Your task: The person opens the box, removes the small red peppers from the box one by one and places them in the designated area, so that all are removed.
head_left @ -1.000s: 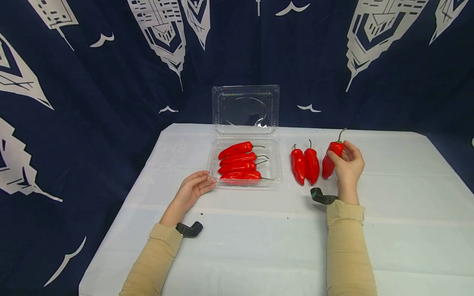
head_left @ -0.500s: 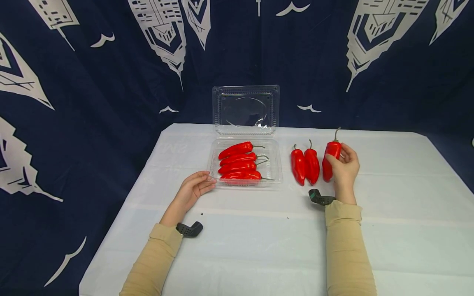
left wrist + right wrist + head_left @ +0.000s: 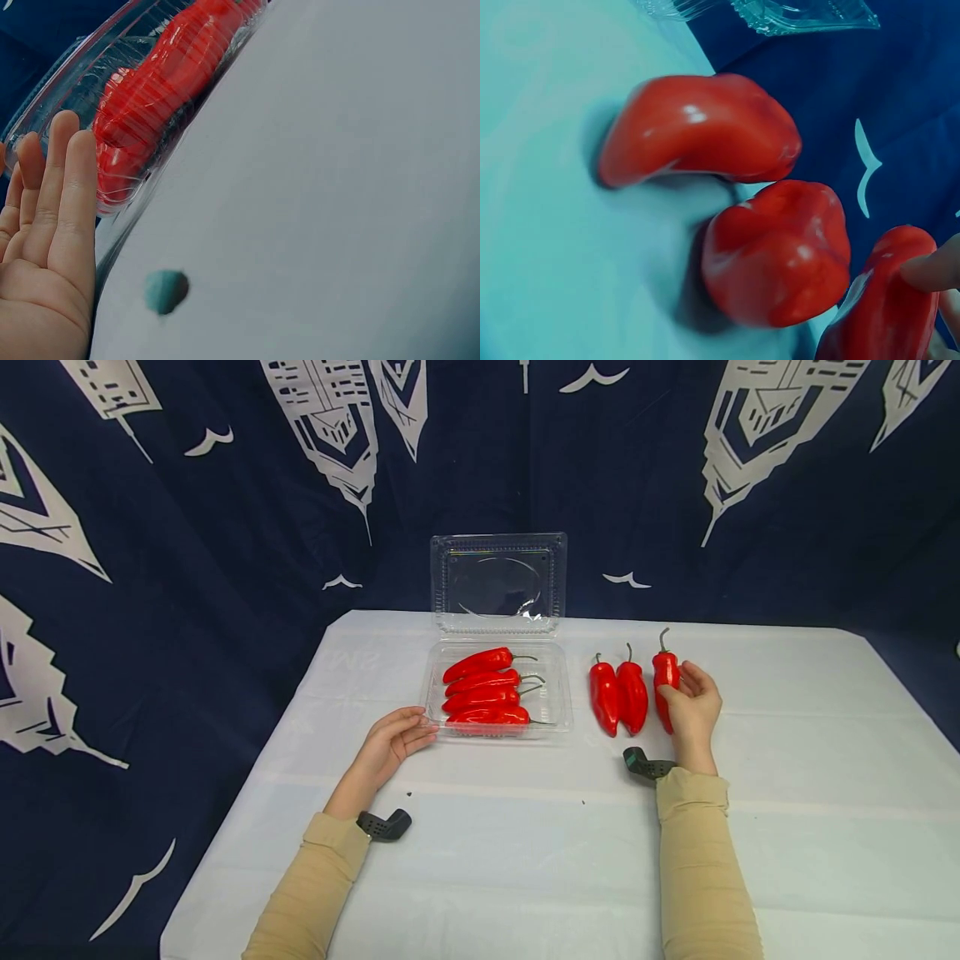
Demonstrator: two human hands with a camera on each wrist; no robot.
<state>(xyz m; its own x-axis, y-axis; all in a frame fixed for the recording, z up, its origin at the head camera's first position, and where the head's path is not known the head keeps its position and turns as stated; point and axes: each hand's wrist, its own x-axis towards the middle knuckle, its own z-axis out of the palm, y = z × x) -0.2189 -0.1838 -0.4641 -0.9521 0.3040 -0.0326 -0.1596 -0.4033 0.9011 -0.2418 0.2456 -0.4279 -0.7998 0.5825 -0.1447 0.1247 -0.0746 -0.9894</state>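
In the head view my right hand [image 3: 694, 703] pinches a red chili pepper [image 3: 665, 681], stem pointing away, just right of two more red peppers [image 3: 619, 697] lying side by side on the table. The right wrist view catches the fingertips on the held pepper [image 3: 889, 300] at its lower right. My left hand [image 3: 392, 745] touches the near left corner of a clear plastic clamshell box [image 3: 557, 693]. Its fingers look straight in the left wrist view, beside the box wall. Several red peppers [image 3: 483, 696] lie in a column in the box, stems to the right.
The box's clear lid [image 3: 498, 583] stands raised at the back, against a dark blue printed cloth [image 3: 645, 485]. A white cloth covers the table [image 3: 525, 877]. Small dark specks lie on it near the front.
My right hand has brought its pepper leftward and a little nearer to me, closer to the two lying peppers. The left hand and the box have stayed in place.
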